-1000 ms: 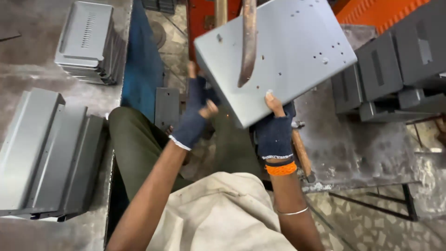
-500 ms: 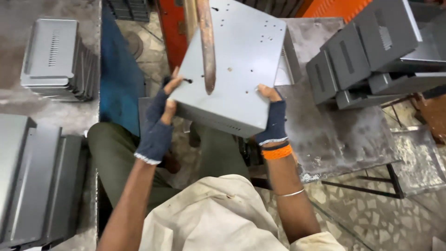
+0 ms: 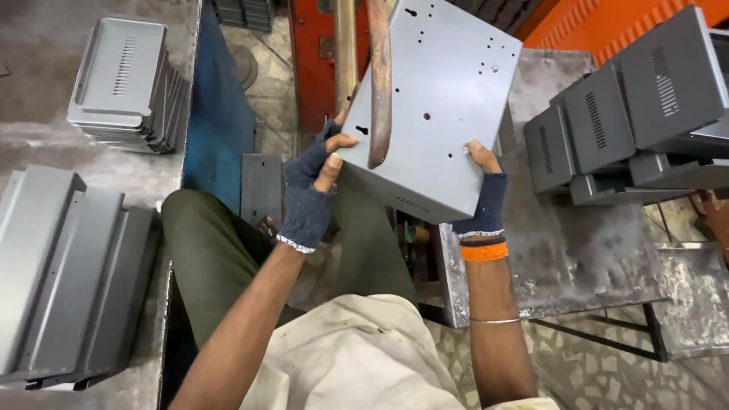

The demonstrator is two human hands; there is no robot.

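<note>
Both hands on one grey sheet-metal panel [image 3: 437, 106], a punched chassis piece with holes and a folded lip along its lower edge, held tilted at centre-top of the frame. Left hand [image 3: 311, 193] in a dark fingerless glove is closed on the panel's lower-left corner, thumb on the face, fingers under. Right hand [image 3: 484, 193], same kind of glove with an orange wristband just below it, is closed on the lower-right edge, thumb on top. A rusty curved bar [image 3: 379, 83] comes down from the top of the frame across the panel face, its tip near a keyhole slot by the left thumb; can't tell whether it touches the sheet. Behind it a red machine frame [image 3: 311, 68]. Finished grey vented boxes [image 3: 638, 114] are stacked at the right on a worn steel counter [image 3: 577, 250]; louvred covers [image 3: 121, 80] are stacked at upper left, folded grey channels [image 3: 61, 266] at lower left. My read: the panel is being positioned against the bar and machine. To do that well, keep both grips near the corners so the sheet doesn't flex, square the face to the bar, keep the thumbs off the contact spot, and mind the bare fingertips on the cut edges and the lip.
</note>
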